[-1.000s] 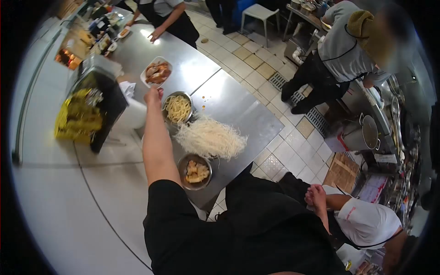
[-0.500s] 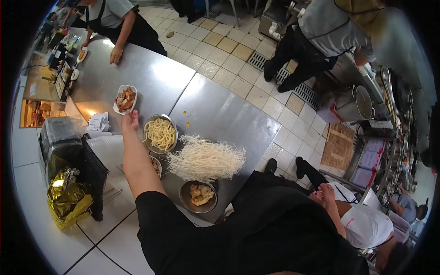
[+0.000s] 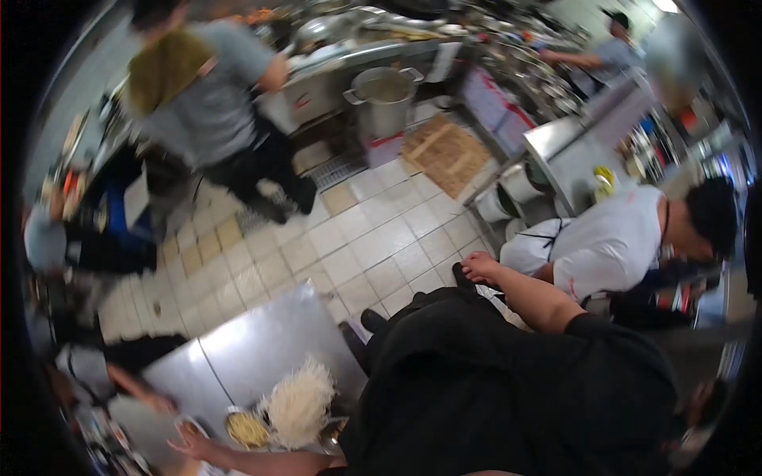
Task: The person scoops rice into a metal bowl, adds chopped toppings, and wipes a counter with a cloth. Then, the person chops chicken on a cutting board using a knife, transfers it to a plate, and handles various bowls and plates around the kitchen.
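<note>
My left hand (image 3: 190,447) reaches out at the lower left with its fingers apart, beside a white dish (image 3: 203,429) of food. It seems to hold nothing. To its right on the steel table stands a metal bowl of thick yellow noodles (image 3: 247,428). A pile of thin white noodles (image 3: 300,403) lies next to that bowl. Another metal bowl (image 3: 335,432) is partly hidden by my body. My right hand (image 3: 479,267) hangs over the floor in front of me, fingers loosely curled, with nothing visible in them.
A co-worker in a white shirt (image 3: 611,246) stands close on my right. Another in grey (image 3: 214,95) faces the stoves. A large pot (image 3: 385,91) and a brown board (image 3: 446,155) are beyond the tiled floor (image 3: 381,230). A co-worker's hand (image 3: 161,403) rests near the table (image 3: 270,333).
My view has swung to the right, so the table now sits at the lower left. My left hand's fingers have spread beside the dish. My right hand's fingers are more curled.
</note>
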